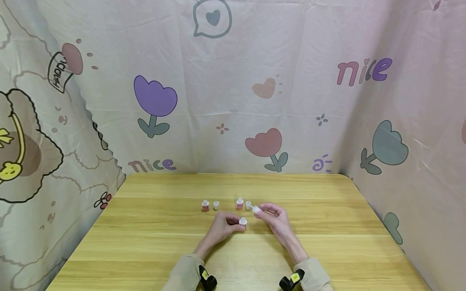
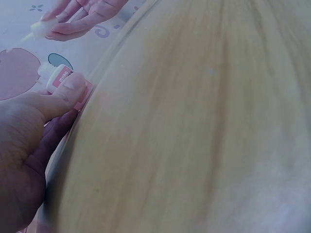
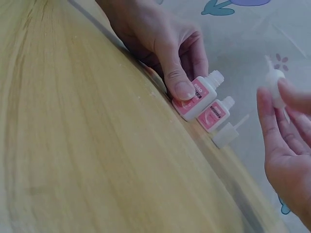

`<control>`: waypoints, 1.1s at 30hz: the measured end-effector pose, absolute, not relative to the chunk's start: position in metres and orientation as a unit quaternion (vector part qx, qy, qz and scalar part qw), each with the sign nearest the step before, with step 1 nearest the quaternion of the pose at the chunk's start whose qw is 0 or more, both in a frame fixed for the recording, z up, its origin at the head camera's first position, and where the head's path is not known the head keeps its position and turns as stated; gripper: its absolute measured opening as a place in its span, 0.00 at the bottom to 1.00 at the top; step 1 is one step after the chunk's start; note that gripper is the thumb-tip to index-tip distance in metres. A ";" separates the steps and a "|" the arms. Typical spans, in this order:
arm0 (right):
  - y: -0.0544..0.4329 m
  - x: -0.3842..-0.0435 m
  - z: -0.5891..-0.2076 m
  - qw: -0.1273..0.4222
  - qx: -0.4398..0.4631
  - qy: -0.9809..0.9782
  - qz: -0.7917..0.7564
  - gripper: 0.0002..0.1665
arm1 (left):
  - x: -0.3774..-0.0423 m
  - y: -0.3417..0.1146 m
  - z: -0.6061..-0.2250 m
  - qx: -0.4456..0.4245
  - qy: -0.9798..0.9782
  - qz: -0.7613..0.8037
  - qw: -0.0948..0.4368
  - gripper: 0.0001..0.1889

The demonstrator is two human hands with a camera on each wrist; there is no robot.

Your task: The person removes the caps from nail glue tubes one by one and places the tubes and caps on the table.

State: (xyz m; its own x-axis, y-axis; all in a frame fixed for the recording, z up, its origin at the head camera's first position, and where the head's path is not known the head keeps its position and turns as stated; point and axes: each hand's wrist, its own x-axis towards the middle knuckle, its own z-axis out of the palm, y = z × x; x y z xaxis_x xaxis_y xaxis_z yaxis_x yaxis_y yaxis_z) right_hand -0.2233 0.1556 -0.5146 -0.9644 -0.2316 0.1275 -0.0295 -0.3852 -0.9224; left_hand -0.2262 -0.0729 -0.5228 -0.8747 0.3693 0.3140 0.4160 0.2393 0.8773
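My left hand [image 1: 223,227] holds a small pink-and-white bottle [image 1: 243,222] between thumb and fingers, down at the wooden table. Its threaded neck is uncapped, and its pink label shows in the left wrist view. To the right, my right hand [image 1: 277,221] pinches a white brush cap [image 1: 256,209] above the table. The cap's thin applicator sticks out away from the fingers, as the cap [image 3: 275,87] in the right wrist view shows. Just behind the hands stands a second uncapped bottle [image 1: 239,204], with a white brush cap [image 1: 248,205] beside it, applicator pointing up.
Farther left on the table [image 1: 145,226] stand another uncapped pink-and-white bottle [image 1: 205,206] and its neighbouring white brush cap [image 1: 216,205]. A printed cloth [image 1: 218,101] hangs behind the table's back edge and along both sides.
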 end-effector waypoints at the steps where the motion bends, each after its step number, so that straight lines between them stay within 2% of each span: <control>1: 0.156 -0.223 -0.515 0.065 -0.121 0.552 -0.823 0.13 | -0.229 -0.073 -0.527 -0.249 -0.788 -0.563 0.021 0.09; 4: 0.156 -0.224 -0.515 0.072 -0.129 0.563 -0.813 0.20 | -0.236 -0.074 -0.539 -0.243 -0.794 -0.557 0.023 0.10; 8: 0.155 -0.225 -0.516 0.079 -0.123 0.591 -0.793 0.27 | -0.233 -0.071 -0.536 -0.231 -0.802 -0.551 0.025 0.09; 16: 0.156 -0.227 -0.517 0.094 -0.114 0.618 -0.772 0.28 | -0.221 -0.070 -0.513 -0.234 -0.794 -0.561 0.019 0.09; 28: 0.158 -0.229 -0.517 0.084 -0.144 0.614 -0.772 0.27 | -0.234 -0.074 -0.538 -0.238 -0.794 -0.559 0.022 0.09; 33: 0.163 -0.229 -0.516 0.091 -0.125 0.614 -0.774 0.32 | -0.234 -0.073 -0.538 -0.242 -0.792 -0.560 0.027 0.09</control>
State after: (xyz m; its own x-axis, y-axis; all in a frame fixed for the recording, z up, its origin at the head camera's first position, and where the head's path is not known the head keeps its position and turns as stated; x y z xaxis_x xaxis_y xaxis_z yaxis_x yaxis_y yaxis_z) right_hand -0.2291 0.1630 -0.5163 -0.9521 -0.2941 0.0832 -0.0137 -0.2307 -0.9729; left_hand -0.2341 -0.0730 -0.5378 -0.8810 0.3532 0.3148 0.4147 0.2563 0.8731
